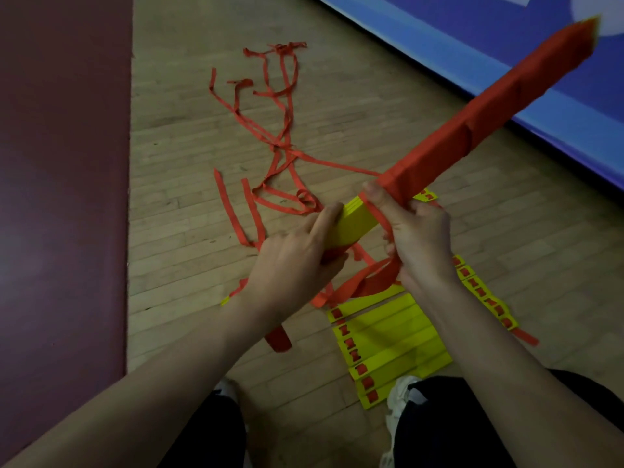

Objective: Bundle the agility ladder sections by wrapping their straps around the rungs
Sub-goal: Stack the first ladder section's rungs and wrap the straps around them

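Observation:
I hold a stack of yellow rungs (358,221) up off the floor; most of its length is wound in red strap (486,109) and points up to the right. My left hand (297,261) grips the bare yellow near end. My right hand (418,241) holds the bundle where the winding stops, thumb on a strap turn, with loops of loose red strap (374,282) hanging from under it. More red strap (270,130) trails in a tangle across the wooden floor beyond the bundle.
A second ladder section of yellow rungs (395,349) lies flat on the floor between my knees. A dark maroon mat (60,197) covers the left side. A blue mat (506,55) runs along the upper right. My white shoe (401,396) touches the flat rungs.

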The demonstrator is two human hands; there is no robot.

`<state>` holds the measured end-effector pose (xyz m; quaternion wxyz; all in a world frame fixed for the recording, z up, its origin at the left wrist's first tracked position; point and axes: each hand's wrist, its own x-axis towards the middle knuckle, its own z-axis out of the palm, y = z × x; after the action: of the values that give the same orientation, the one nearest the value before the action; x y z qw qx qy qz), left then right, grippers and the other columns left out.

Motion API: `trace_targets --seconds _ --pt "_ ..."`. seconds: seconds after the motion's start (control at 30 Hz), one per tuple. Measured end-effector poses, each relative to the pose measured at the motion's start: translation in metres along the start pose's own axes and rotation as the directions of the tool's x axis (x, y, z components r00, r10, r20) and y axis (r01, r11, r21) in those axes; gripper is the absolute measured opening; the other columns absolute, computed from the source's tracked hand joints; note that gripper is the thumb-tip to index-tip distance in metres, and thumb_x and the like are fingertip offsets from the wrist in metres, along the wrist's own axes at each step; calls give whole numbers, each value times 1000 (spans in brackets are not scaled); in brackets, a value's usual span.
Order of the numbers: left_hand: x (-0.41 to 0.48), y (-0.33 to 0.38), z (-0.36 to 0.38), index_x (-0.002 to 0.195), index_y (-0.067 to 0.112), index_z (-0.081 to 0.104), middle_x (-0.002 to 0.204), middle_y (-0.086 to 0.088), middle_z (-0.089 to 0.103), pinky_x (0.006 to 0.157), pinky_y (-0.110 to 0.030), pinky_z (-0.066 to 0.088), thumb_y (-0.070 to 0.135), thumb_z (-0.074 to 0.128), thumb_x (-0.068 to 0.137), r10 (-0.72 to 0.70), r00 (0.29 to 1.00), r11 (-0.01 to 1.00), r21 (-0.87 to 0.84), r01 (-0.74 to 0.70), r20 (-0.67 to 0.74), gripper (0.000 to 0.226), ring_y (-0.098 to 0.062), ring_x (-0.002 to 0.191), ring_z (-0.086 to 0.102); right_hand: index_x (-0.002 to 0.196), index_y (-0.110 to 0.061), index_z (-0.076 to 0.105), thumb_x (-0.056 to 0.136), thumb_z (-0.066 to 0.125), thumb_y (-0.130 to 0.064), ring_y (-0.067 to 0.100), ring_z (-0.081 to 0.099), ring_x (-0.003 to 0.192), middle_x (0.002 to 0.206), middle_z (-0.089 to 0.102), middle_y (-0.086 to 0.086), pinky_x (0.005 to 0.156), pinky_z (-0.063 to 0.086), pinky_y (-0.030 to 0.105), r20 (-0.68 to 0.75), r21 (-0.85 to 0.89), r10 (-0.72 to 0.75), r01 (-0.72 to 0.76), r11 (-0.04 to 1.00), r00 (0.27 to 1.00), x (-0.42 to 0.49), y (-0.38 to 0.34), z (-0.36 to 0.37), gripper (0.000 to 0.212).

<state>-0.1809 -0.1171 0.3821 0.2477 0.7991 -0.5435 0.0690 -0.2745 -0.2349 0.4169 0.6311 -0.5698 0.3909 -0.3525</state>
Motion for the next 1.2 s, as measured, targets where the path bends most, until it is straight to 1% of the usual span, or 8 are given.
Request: trace_targets --seconds 0.2,0.37,0.63,0.73,0.87,0.97,1.07,1.2 --pt "6 -4 -12 147 26 33 129 -4 56 72 -48 53 32 65 85 -117 993 992 -49 116 -8 70 -36 99 63 82 -15 63 84 70 -28 4 43 35 43 50 -9 36 37 16 212 42 42 -52 998 976 6 -2 -4 14" --pt "10 -14 -21 148 28 33 133 -3 55 78 -45 50 32 67 84 -206 978 978 -46 205 -29 72 -34 108 59 77 -12 63 89 62 -19 6 54 40 55 65 -1 40 42 17 374 9 83 -93 996 924 7 -1 -7 14" --pt "10 -16 -28 137 28 49 99 4 62 69 -32 46 23 76 75 -276 960 932 -234 277 41 67 -22 91 63 67 -18 64 73 78 -19 7 49 43 53 60 -4 39 41 18 283 -19 14 -9 1000 959 7 5 -5 15" --pt "13 -10 -35 134 29 53 90 8 61 64 -33 56 13 78 74 -344 928 804 -465 370 144 68 -13 65 67 62 -19 63 61 81 -33 6 36 34 48 52 -5 31 26 16 247 10 8 -11 1000 969 5 6 -1 22" --pt "14 -4 -47 114 35 60 80 4 66 50 -29 55 1 75 74 -326 901 564 -706 428 286 55 -17 52 65 84 -16 57 63 78 -28 1 32 29 42 51 -11 28 20 13 254 58 47 -64 996 966 5 1 -1 32" --pt "13 -6 -50 103 24 69 68 4 63 47 -28 50 1 75 73 -227 900 417 -797 436 373 39 -17 48 59 93 -20 59 54 76 -35 1 30 31 46 50 -13 29 18 13 343 133 35 -86 987 939 7 -2 -2 45" --pt "9 -7 -51 90 14 68 60 -1 56 43 -21 44 9 67 67 -68 888 308 -837 453 455 24 -17 43 53 75 -22 69 48 81 -38 0 27 27 45 45 -11 29 16 9 498 264 28 -182 947 867 10 0 -3 34" --pt "8 -8 -42 76 10 62 54 -7 49 36 -16 35 20 63 60 81 852 113 -854 508 517 19 -15 35 45 108 7 59 48 86 -43 -2 29 23 47 52 -6 29 18 7 626 302 -8 -233 924 779 4 -4 -6 83"
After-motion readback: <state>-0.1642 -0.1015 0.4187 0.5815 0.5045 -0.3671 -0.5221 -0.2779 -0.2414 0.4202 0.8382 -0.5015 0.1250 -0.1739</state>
